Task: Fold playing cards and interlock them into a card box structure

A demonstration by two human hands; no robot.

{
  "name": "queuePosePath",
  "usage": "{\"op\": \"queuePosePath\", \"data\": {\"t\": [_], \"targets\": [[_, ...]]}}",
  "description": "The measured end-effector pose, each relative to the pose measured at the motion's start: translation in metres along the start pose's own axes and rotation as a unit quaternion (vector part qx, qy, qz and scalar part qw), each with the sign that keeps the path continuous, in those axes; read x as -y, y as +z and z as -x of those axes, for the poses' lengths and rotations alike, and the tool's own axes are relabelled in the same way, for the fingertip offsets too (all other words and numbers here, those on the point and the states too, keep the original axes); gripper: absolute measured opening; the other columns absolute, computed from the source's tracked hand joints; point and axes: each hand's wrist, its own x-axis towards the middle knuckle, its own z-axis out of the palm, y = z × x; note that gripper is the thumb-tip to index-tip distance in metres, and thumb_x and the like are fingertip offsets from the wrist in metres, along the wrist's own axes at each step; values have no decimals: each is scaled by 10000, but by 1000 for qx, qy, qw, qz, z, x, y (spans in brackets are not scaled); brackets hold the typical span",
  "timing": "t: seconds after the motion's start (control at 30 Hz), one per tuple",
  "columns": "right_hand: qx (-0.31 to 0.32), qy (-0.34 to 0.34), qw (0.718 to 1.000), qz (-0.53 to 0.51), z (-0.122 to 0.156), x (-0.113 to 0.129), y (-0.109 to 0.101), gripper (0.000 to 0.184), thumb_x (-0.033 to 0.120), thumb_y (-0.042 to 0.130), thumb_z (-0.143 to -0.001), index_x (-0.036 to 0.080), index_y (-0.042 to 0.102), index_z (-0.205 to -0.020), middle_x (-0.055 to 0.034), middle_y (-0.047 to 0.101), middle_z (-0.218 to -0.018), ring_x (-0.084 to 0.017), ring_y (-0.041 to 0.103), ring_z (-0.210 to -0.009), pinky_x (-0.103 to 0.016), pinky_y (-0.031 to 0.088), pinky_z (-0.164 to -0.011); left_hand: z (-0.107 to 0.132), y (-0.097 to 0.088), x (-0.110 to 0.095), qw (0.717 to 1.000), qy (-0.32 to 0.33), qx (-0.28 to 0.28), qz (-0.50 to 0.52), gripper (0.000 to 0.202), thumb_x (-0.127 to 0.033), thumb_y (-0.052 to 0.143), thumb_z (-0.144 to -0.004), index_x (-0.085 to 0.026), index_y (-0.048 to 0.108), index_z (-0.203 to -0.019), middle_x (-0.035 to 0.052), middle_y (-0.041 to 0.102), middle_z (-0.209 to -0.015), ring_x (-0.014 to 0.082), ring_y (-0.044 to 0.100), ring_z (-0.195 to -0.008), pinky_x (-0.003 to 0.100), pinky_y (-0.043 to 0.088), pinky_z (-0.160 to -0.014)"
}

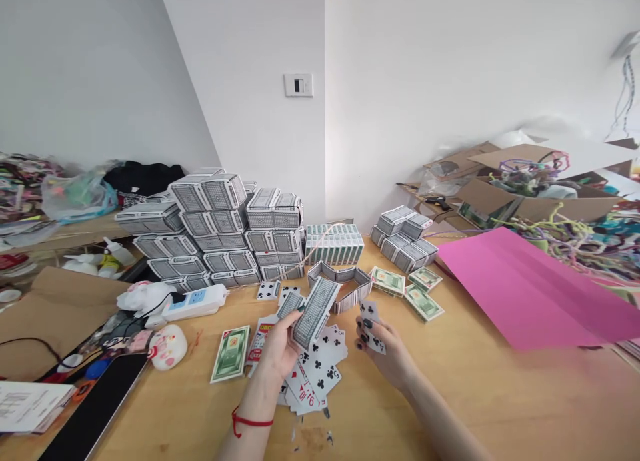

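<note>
My left hand is closed around grey-patterned playing cards, their backs facing up. To the right, my right hand pinches a playing card showing black clubs. Beneath my left hand a loose pile of face-up cards is spread on the table. Just beyond the hands stands a ring of folded cards, open in the middle. A green card box lies left of my left wrist, and a red-and-white card is partly hidden behind that hand.
Stacked grey card blocks rise at the back left, with a smaller stack at the back right. Between them sits a row of green boxes. Pink paper lies right. A power strip and black tablet-like slab are left.
</note>
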Motion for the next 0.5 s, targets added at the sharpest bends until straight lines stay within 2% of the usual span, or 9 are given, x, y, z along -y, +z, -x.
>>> {"op": "queuePosePath", "data": {"t": [0.07, 0.13, 0.2, 0.27, 0.33, 0.5], "targets": [[-13, -8, 1000, 16, -1, -2, 0, 271, 410, 654, -651, 159, 583, -723, -16, 575, -642, -112, 506, -526, -231, 430, -488, 1, 0, 0, 1000, 3, 2, -5, 124, -38, 530, -748, -63, 630, -817, 101, 710, -695, 200, 682, -654, 272, 563, -604], [-33, -20, 999, 38, -2, -3, 2, 281, 398, 685, -638, 165, 584, -759, 15, 543, -618, -86, 471, -486, -205, 417, -444, 2, 1, 1, 1000, 11, 6, -7, 142, -33, 534, -744, -64, 631, -843, 105, 713, -740, 200, 683, -669, 272, 565, -612], [-53, -40, 996, 53, -2, -3, 5, 348, 395, 686, -644, 189, 580, -904, 20, 561, -675, -80, 470, -460, -218, 444, -419, 3, 2, 1, 1000, 17, 7, -7, 159, -30, 539, -743, -66, 631, -868, 108, 714, -775, 199, 684, -675, 271, 567, -618], [-59, -58, 995, 53, -1, -3, 7, 518, 409, 669, -659, 230, 506, -1117, 12, 584, -753, -86, 491, -446, -256, 486, -410, 4, 3, 1, 1000, 19, 3, -5, 174, -30, 540, -745, -68, 631, -887, 108, 714, -787, 199, 684, -676, 269, 567, -621], [-63, -68, 995, 44, 0, -2, 8, 624, 423, 652, -674, 253, 427, -1231, 1, 598, -817, -93, 516, -455, -283, 515, -417, 4, 4, 1, 1000, 15, 2, -2, 182, -35, 539, -749, -68, 629, -903, 109, 713, -784, 201, 684, -674, 269, 568, -620], [-77, -80, 994, 17, 1, -1, 6, 576, 423, 646, -684, 218, 496, -1201, -6, 620, -797, -108, 535, -522, -292, 538, -461, 3, 3, -2, 1000, -13, -1, 12, 190, -47, 518, -762, -71, 615, -923, 100, 712, -715, 198, 681, -608, 254, 562, -539]]}}
